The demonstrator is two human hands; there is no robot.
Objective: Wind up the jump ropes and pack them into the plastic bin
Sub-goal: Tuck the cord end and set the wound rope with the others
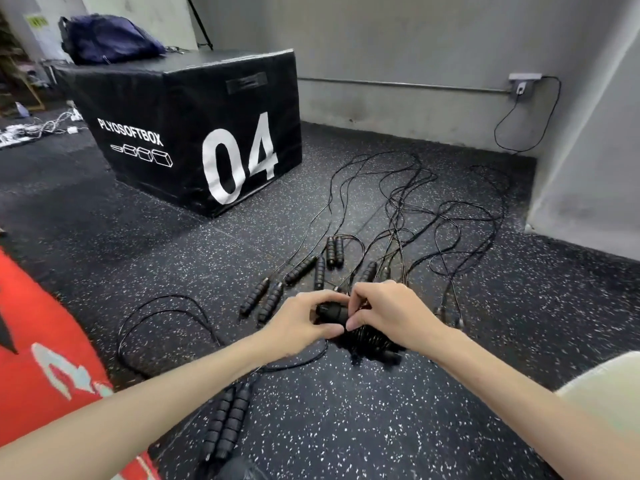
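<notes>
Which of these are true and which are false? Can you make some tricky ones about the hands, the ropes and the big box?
1. Both hands hold a wound-up jump rope. True: the left hand and right hand grip it together.
2. The black box shows the number 07. False: it shows 04.
3. Loose jump ropes lie spread on the floor. True.
4. A blue bag lies on the floor. False: it sits on top of the black box.
5. All handles are bright yellow. False: they are black.
</notes>
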